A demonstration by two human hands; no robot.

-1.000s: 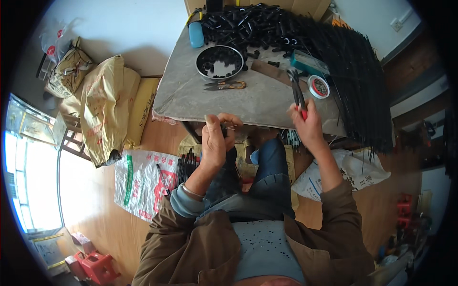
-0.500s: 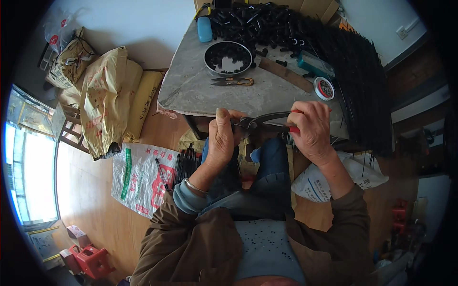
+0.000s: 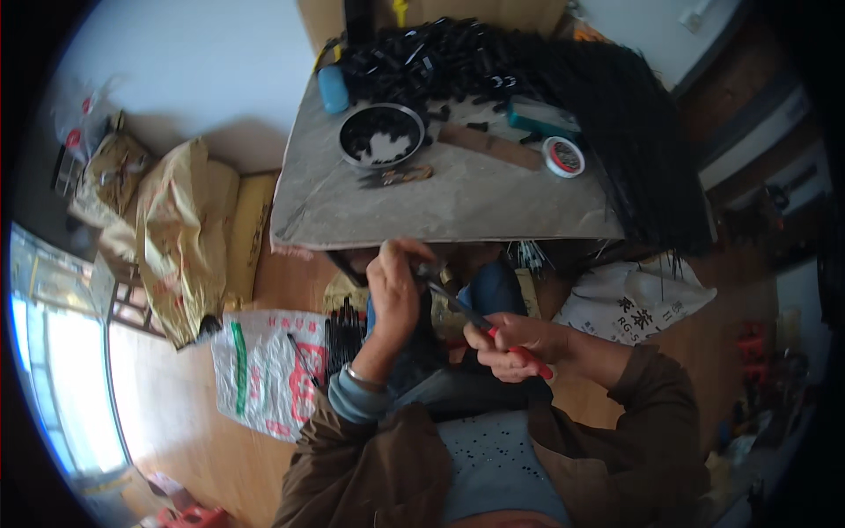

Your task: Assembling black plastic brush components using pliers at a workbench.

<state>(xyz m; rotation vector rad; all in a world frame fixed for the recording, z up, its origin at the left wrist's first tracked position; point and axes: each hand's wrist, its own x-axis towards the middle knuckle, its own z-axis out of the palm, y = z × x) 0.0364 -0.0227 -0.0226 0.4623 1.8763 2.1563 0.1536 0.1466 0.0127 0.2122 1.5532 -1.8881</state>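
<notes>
My right hand (image 3: 519, 345) is wrapped round the red handles of a pair of long-handled pliers (image 3: 459, 308), held in front of my lap. Their dark shafts slant up and left toward my left hand (image 3: 394, 286), which has its fingers curled together by the pliers' head, just below the table's front edge. Whatever those fingers pinch is hidden, and the jaws are blurred. On the grey table (image 3: 440, 216), beyond my hands, lie thread snips (image 3: 394, 177) and a round pan (image 3: 341, 145) of small black pieces.
Black tubular parts (image 3: 440, 62) heap at the table's back, with long black rods (image 3: 629, 150) along its right. A tub (image 3: 547, 164) of small metal bits stands near a brown strip (image 3: 488, 146). Sacks (image 3: 176, 238) stand left; a white bag (image 3: 629, 304) lies right.
My right hand has come down and left, and the pliers' handles, spread before, are now closed together. My left hand is slightly lower. The whole view has shifted, showing the table further left.
</notes>
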